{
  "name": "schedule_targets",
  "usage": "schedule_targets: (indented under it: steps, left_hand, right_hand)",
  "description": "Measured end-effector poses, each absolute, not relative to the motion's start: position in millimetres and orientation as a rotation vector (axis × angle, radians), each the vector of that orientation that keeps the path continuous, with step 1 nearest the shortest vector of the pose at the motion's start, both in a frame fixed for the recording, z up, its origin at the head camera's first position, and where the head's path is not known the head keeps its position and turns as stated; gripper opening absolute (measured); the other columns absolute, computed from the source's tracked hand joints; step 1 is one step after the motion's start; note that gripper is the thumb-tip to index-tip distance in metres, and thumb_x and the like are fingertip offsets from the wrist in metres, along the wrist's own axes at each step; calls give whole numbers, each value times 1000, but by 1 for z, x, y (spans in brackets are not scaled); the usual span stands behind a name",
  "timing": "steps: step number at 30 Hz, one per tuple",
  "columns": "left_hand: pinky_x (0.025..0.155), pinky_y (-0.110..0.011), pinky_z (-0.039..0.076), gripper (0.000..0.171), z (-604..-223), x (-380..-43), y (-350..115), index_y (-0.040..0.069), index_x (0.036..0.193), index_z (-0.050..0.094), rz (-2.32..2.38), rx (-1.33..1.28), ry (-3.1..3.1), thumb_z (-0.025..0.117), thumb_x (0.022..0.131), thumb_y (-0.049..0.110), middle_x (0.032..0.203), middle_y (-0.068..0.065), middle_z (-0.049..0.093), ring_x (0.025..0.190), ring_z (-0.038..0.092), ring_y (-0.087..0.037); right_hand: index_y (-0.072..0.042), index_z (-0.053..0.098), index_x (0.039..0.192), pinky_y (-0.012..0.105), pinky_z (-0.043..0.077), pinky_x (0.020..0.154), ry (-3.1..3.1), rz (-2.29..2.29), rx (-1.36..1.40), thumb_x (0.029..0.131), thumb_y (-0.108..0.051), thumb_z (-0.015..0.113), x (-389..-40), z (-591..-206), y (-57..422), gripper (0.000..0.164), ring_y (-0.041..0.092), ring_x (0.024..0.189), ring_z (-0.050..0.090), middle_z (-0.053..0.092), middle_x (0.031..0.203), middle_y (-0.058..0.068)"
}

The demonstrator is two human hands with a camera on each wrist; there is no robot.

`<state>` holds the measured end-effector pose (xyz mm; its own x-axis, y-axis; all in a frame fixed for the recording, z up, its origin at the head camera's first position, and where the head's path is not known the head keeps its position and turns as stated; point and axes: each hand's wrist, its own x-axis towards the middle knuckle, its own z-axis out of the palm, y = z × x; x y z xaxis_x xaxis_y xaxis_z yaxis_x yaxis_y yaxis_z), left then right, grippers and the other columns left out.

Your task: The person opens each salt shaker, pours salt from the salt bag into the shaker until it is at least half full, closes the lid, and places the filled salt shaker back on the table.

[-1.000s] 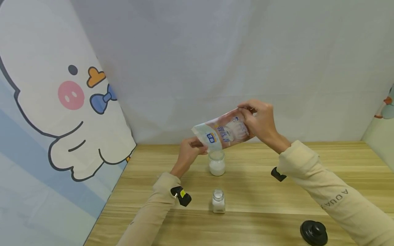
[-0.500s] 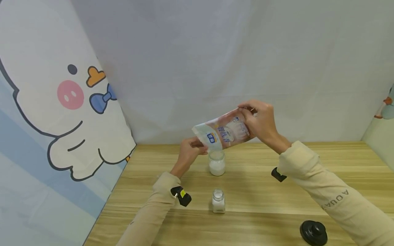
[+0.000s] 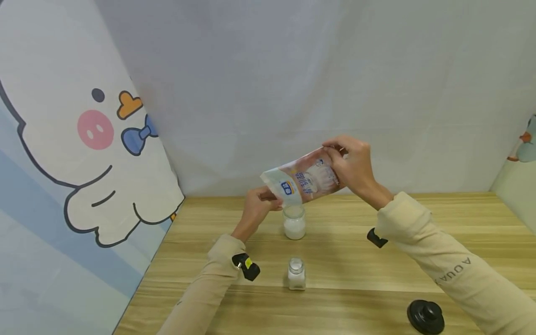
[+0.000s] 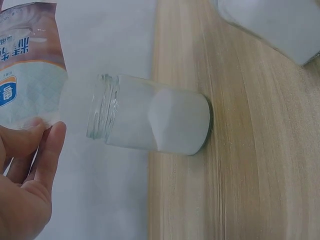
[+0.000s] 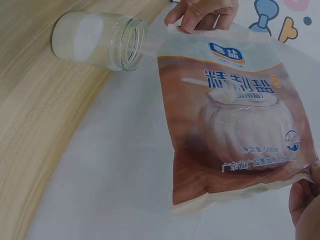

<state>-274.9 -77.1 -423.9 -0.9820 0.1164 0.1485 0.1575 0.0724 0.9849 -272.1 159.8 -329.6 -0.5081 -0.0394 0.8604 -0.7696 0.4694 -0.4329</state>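
Apparently pouring salt (image 4: 180,122) from bag (image 3: 305,177) tilted above far jar (image 3: 295,222) on surface (image 3: 347,260) | pinching lower left end with left hand (image 3: 257,207), raised right end with right hand (image 3: 352,163) | likely calls for steady aim, then righting before overfilling

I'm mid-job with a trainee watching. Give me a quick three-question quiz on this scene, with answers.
1. Which hand grips the higher end of the bag in the head view?
a) left
b) right
c) neither

2. Fill in the blank: the bag's lower end is held above the ____ jar.

3. True or false: the near jar stands upright on the table.

Key:
1. b, the right hand.
2. Far; the far jar is partly filled with something white.
3. True.
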Motion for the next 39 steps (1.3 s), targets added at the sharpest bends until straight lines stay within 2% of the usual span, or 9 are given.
schedule_targets:
  steps: [9, 39]
  left_hand:
    - [69, -34, 59, 27, -425, -279, -77, -13, 102, 64, -2094, -258, -2286, 64, 75, -16, 90, -22, 68, 74, 67, -20]
    - [68, -34, 59, 25, -425, -280, -79, -13, 100, 64, -2089, -280, -2274, 65, 75, -16, 86, -21, 67, 71, 66, -19]
  right_hand:
    - [5, 72, 85, 11, 44, 60, -1876, 1092, 684, 81, 8, 66, -273, -330, 159, 7, 23, 63, 62, 70, 81, 15]
    - [3, 72, 85, 11, 44, 58, -1927, 1093, 692, 82, 7, 66, -273, -328, 160, 8, 22, 62, 62, 70, 81, 13]
